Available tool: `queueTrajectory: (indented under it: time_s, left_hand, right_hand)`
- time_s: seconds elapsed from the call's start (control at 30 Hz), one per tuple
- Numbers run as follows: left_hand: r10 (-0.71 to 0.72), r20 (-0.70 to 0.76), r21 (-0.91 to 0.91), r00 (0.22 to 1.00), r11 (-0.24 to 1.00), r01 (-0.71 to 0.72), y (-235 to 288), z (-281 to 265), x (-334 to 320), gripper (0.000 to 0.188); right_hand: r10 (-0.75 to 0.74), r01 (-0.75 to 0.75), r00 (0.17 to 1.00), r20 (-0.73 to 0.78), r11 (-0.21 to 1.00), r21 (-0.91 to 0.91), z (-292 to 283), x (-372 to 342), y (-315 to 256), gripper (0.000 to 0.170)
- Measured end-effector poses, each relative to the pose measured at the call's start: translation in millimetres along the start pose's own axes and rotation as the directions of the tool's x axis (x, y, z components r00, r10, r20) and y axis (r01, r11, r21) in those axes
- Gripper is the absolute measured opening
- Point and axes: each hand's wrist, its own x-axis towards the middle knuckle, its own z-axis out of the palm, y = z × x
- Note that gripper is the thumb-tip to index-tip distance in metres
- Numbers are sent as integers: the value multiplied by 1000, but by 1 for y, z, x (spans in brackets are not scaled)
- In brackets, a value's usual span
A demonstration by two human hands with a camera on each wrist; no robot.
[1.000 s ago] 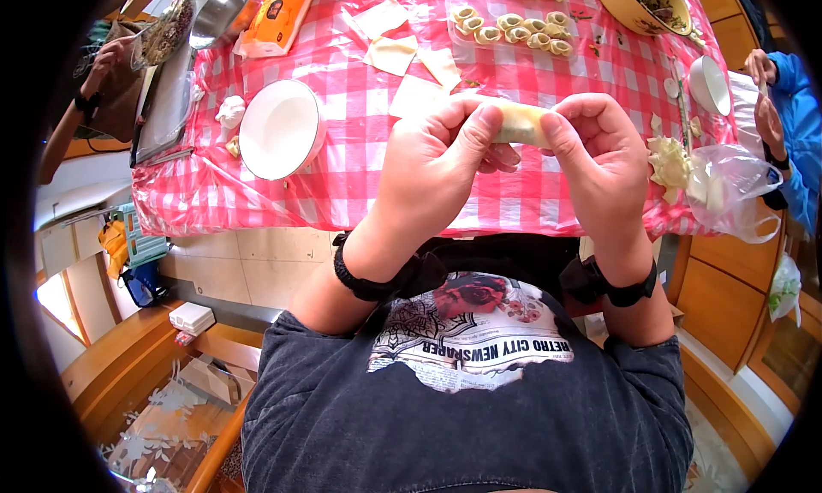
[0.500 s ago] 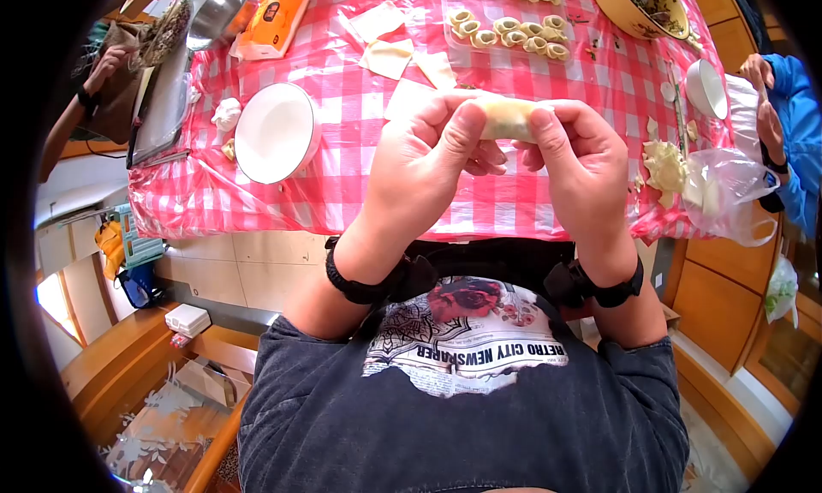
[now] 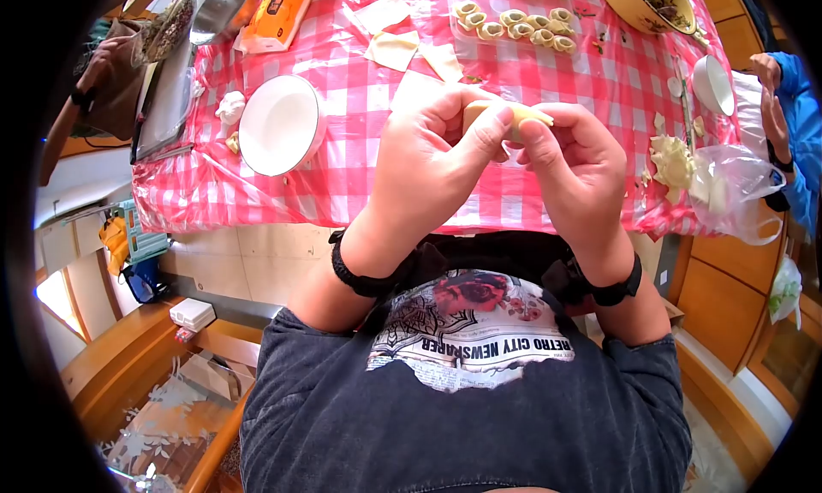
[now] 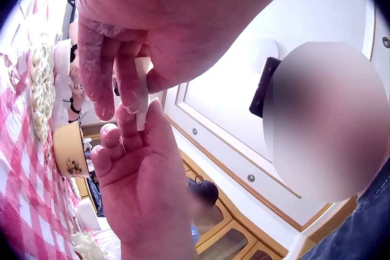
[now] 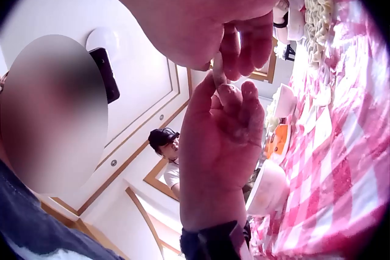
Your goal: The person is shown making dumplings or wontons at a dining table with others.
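The thumb and fingers of the left hand (image 3: 428, 150) pinch one end of the rolled wrapper (image 3: 526, 113), while the right hand's (image 3: 578, 172) thumb and fingers grip the other; neither hand is released or clenched empty. The roll hangs between them above the near edge of the checked cloth (image 3: 351, 172), thumbs close together along it. How firmly its seam is closed I cannot tell.

This looks like the shaping step – working the ends of the roll, probably past the first fold. From here the next move calls for light, even pressure, bringing the ends together without tearing the thin dough or squeezing out whatever is inside.

Further out, flat dough sheets (image 3: 394, 51) lie at about eleven o'clock, one partly hidden by the left hand. Shaped pieces (image 3: 520, 30) stand in rows at twelve, and the yellow bowl (image 3: 621, 0) of dark mixture is at one to two. The white bowl (image 3: 276, 129) sits at nine, with the orange packet (image 3: 276, 17) at ten. A pale crumpled lump (image 3: 672, 163) and a plastic bag (image 3: 741, 189) are between three and four.

Nothing blocks the pinch itself – but the sheets beside the left hand could be brushed if it swings outward.
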Motion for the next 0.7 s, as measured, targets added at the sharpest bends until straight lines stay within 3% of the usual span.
queueTrajectory:
  time_s: [0.1,0.17,0.3,0.47,0.57,0.7]
  left_hand:
    - [52,10,10,999,999,-52,1,0,-1,18]
    - [-32,1,3,999,999,32,3,0,-3,21]
    - [-48,35,-67,998,997,50,2,-2,-2,25]
    - [31,10,-116,999,993,-30,-1,-1,-2,31]
    - [21,15,21,1000,1000,-21,1,-3,-3,27]
    - [31,18,-11,999,999,-31,-1,-4,-3,25]
  right_hand:
    - [39,-39,999,-10,997,67,1,1,0,16]
    - [71,-69,997,-22,994,80,1,2,-1,16]
    - [86,-82,996,-35,990,112,3,2,-1,16]
    - [113,-105,992,-49,985,140,4,3,-4,17]
    - [101,-92,994,-48,982,163,3,4,-4,18]
    - [134,-120,989,-58,972,203,6,4,-6,20]
